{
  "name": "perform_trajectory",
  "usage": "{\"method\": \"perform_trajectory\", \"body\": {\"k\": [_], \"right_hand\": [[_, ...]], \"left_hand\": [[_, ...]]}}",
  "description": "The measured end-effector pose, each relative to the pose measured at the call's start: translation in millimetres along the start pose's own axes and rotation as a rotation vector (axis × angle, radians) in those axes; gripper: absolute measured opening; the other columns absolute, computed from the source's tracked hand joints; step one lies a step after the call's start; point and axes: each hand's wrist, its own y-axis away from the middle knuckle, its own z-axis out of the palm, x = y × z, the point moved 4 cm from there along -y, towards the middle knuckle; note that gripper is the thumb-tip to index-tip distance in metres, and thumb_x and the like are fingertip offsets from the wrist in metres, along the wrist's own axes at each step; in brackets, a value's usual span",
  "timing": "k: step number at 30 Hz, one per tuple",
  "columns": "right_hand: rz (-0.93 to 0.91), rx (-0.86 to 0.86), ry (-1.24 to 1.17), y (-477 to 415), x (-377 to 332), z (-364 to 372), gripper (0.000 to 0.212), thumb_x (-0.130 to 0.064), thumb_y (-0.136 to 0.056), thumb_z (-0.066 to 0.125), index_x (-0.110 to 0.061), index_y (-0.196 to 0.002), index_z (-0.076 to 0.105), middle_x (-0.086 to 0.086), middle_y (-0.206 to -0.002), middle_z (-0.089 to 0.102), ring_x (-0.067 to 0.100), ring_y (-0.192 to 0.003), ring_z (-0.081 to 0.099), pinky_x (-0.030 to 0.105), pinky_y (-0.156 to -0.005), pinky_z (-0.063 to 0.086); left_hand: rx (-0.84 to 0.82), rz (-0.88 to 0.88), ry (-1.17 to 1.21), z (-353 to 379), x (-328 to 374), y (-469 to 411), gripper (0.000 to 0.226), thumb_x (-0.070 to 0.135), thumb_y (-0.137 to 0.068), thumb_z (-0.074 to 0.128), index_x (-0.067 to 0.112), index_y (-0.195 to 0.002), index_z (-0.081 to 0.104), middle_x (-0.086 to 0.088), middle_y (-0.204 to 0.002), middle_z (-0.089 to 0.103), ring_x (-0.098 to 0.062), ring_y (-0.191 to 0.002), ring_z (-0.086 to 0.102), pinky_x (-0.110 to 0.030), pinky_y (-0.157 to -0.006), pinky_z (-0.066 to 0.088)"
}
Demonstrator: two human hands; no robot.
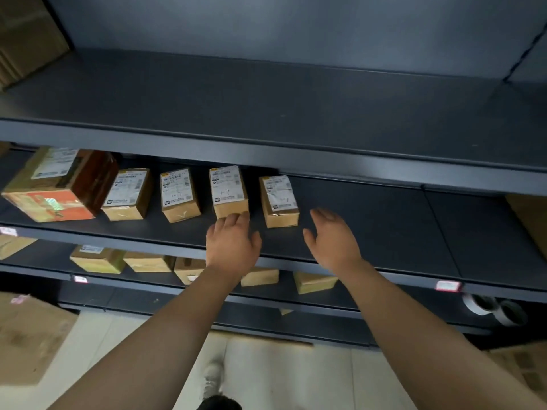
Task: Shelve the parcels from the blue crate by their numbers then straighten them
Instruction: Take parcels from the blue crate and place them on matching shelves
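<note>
— Where do the parcels sit?
— Four small brown cardboard parcels with white labels [127, 193] stand in a row, apart from one another, on the dark grey metal middle shelf [370, 220]. The third parcel [229, 192] from the left is marked 1-7. The fourth parcel [279, 201] stands just to its right, its label creased
— And the hands?
— The left hand [232, 241] reaches in with its back up and fingers straight. Its tips touch the near end of the third parcel, and it grasps nothing. The right hand [333, 241] hovers just right of the fourth parcel, palm turned left, fingers loosely spread and released, holding nothing. Both bare forearms stretch in from the near side
— What else is around?
— A large brown parcel with an orange side [56, 184] at the left end of the row, more cardboard boxes [97, 258] on the shelf below, and two rolls of tape [491, 309] low on the right
</note>
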Motion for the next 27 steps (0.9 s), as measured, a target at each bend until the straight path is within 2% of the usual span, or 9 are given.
{"method": "perform_trajectory", "body": {"k": [4,9,13,17,21,27], "right_hand": [[-0.007,-0.004,0.040,49,21,-29,0.049,-0.027,-0.096,0.047,-0.003,-0.139,0.041,0.013,-0.144,0.043,0.027,-0.135,0.036,0.034,-0.115,0.022],[0.125,0.049,0.029,120,51,-63,0.050,-0.027,-0.096,0.048,-0.005,-0.140,0.040,0.012,-0.145,0.042,0.026,-0.136,0.035,0.033,-0.115,0.020],[0.280,0.124,0.045,188,72,-82,0.047,-0.023,-0.091,0.058,-0.001,-0.132,0.051,0.016,-0.135,0.053,0.032,-0.127,0.046,0.039,-0.109,0.033],[0.445,0.223,0.073,272,83,-99,0.043,-0.013,-0.077,0.072,0.004,-0.116,0.062,0.021,-0.117,0.064,0.037,-0.109,0.060,0.047,-0.098,0.044],[0.617,0.199,0.132,365,88,-112,0.044,-0.021,-0.087,0.060,-0.003,-0.127,0.056,0.015,-0.129,0.058,0.031,-0.122,0.052,0.043,-0.107,0.038],[0.938,0.253,0.150,502,91,-133,0.040,-0.016,-0.081,0.066,0.001,-0.118,0.061,0.019,-0.120,0.062,0.035,-0.114,0.057,0.043,-0.103,0.040]], "left_hand": [[-0.018,0.119,-0.057,-2,44,36,0.050,0.039,-0.094,0.044,0.017,-0.139,0.043,-0.003,-0.138,0.049,-0.025,-0.127,0.042,-0.040,-0.107,0.031],[-0.045,0.284,-0.076,-1,100,78,0.051,0.041,-0.094,0.042,0.019,-0.141,0.041,-0.001,-0.139,0.048,-0.024,-0.125,0.043,-0.037,-0.109,0.028],[-0.098,0.439,-0.055,6,140,113,0.052,0.041,-0.094,0.041,0.018,-0.141,0.041,-0.002,-0.139,0.047,-0.025,-0.125,0.042,-0.037,-0.108,0.026],[-0.144,0.643,-0.018,16,175,161,0.046,0.034,-0.085,0.059,0.010,-0.123,0.060,-0.009,-0.119,0.063,-0.031,-0.107,0.056,-0.042,-0.095,0.041],[-0.190,0.809,-0.003,24,212,219,0.042,0.032,-0.080,0.065,0.009,-0.116,0.064,-0.010,-0.109,0.067,-0.033,-0.098,0.059,-0.042,-0.086,0.045],[-0.280,1.078,0.008,39,273,315,0.046,0.041,-0.087,0.054,0.017,-0.126,0.056,-0.003,-0.121,0.061,-0.027,-0.110,0.054,-0.040,-0.096,0.038]]}}
